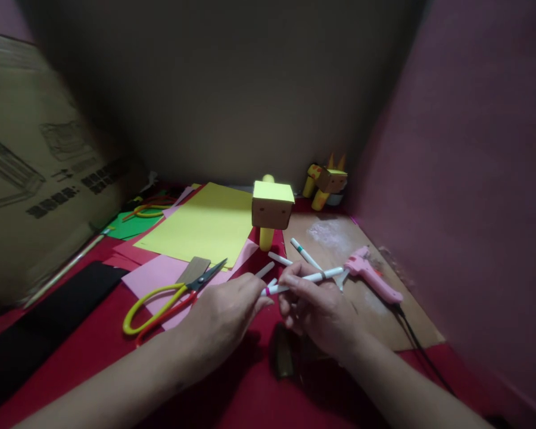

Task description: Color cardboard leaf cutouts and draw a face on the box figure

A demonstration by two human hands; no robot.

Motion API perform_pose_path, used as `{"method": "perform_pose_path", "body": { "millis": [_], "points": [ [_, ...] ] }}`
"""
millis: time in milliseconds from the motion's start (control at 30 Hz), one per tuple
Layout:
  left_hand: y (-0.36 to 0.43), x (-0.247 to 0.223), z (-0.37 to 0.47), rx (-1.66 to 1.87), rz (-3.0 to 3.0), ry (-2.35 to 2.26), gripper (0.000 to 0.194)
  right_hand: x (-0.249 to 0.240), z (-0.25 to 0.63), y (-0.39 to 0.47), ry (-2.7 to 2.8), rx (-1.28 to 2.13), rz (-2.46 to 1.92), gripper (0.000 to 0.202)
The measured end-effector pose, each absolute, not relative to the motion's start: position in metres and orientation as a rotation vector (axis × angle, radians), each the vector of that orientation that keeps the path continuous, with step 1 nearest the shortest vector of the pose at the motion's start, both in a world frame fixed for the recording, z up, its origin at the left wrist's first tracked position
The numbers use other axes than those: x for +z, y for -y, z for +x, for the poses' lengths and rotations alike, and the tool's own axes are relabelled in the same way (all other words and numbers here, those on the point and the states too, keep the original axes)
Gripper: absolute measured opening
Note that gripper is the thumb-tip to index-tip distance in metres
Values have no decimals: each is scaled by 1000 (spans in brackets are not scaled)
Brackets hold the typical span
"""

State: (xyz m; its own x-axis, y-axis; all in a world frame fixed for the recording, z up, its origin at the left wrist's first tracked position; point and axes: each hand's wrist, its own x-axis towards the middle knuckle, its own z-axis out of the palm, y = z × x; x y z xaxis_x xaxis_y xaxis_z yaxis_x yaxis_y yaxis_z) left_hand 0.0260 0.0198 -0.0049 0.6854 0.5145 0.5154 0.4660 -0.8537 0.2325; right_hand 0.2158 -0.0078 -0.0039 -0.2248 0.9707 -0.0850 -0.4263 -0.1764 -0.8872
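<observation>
My right hand [321, 313] is closed around a white marker pen [315, 277] with a magenta band near its left end and a dark band near its right. At the magenta-banded end my left hand [230, 307] pinches the pen between thumb and fingers. Just beyond stands a small cardboard animal figure [272, 211], its box head topped with yellow paper, dots for eyes or nostrils on the front, and a yellow tube below. More white markers lie around my hands, among them a green-banded marker [305, 254]. The left fingertips are partly hidden.
Scissors [178, 298] with yellow and red handles lie left, by yellow paper [205, 226] and pink sheets. A pink glue gun [373, 275] with a cord rests on cardboard [406, 333]. A finished-looking figure [328, 180] stands behind. A carton [49, 149] borders the left, a wall the right.
</observation>
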Motion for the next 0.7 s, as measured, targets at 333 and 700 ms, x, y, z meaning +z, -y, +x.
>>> {"method": "perform_pose_path", "body": {
  "millis": [333, 700],
  "points": [
    [-19, 24, 16, 280, 1936, -926, 43, 9, 242, 2, 943, 1615, -797, 35],
    [-91, 46, -4, 892, 1557, -1068, 18, 28, 244, -34, 993, 779, -865, 35]
  ]
}}
